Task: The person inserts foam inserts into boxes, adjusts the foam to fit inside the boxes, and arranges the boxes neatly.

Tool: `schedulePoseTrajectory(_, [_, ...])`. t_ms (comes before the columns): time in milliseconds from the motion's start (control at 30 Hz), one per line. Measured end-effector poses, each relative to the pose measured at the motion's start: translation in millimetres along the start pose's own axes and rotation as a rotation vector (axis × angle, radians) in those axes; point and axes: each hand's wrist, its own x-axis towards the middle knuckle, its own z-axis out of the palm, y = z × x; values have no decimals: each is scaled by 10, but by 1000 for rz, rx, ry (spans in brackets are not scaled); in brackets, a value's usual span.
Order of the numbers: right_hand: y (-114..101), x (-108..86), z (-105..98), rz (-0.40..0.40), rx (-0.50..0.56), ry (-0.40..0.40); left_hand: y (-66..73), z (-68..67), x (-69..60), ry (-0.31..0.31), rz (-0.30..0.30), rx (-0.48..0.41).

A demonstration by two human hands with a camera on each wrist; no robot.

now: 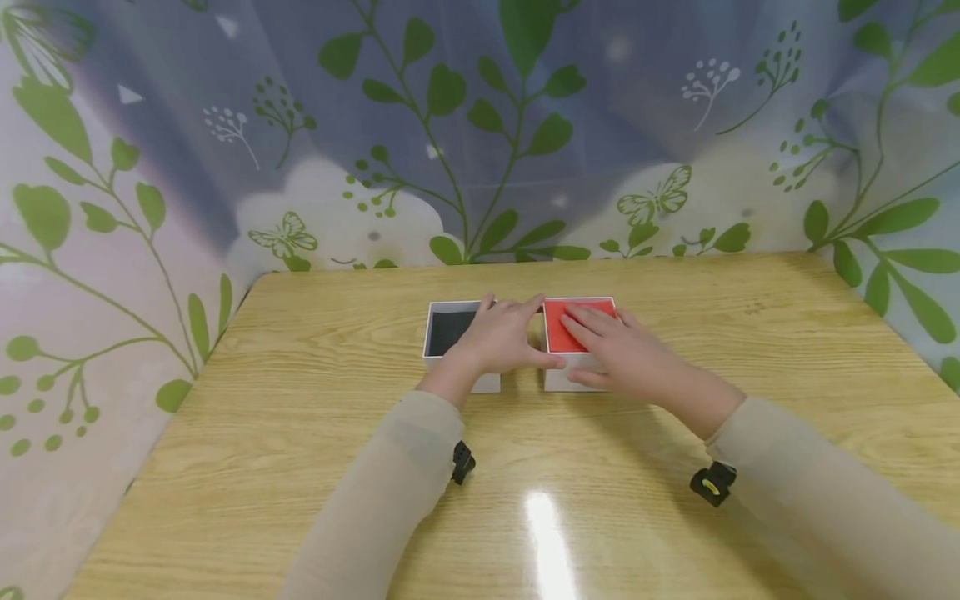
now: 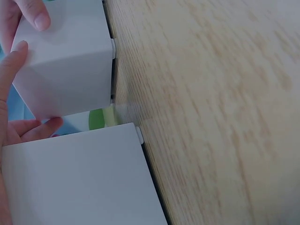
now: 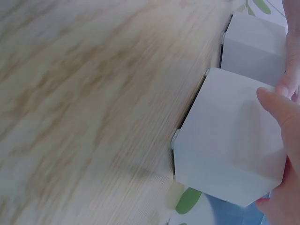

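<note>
Two white boxes stand side by side on the table. Black material fills the left box [image 1: 486,384]; red material [image 1: 558,329] shows near the rim of the right box [image 1: 555,380]. My left hand [image 1: 501,337] reaches over the left box and holds the right box by its left side, thumb on the front upper corner. On the right box's front face rests the thumb of my right hand [image 1: 626,354], while two fingers lie over the red material and another reaches past the right side. The left wrist view shows left fingertips [image 2: 49,129] in the gap between the boxes.
The boxes sit on a wooden table [image 1: 337,467]. Behind it hangs a curtain [image 1: 600,125] with leaf and butterfly prints. Dark wrist devices [image 1: 712,483] are strapped near both sleeves.
</note>
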Motion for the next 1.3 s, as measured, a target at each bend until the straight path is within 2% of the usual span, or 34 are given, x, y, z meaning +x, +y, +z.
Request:
schedulePoseTrajectory(267, [-38, 59, 1, -5, 23, -24, -4, -5, 2, -3, 4, 14])
schedulePoseTrajectory(800, [-81, 178, 13, -64, -49, 22, -15, -2, 7, -9, 16, 1])
schedulePoseTrajectory(933, [-71, 193, 44, -54, -79, 25, -10, -13, 6, -5, 17, 6])
schedulePoseTrajectory(1300, [-73, 212, 83, -27, -66, 27, 2, -23, -10, -12, 8, -6])
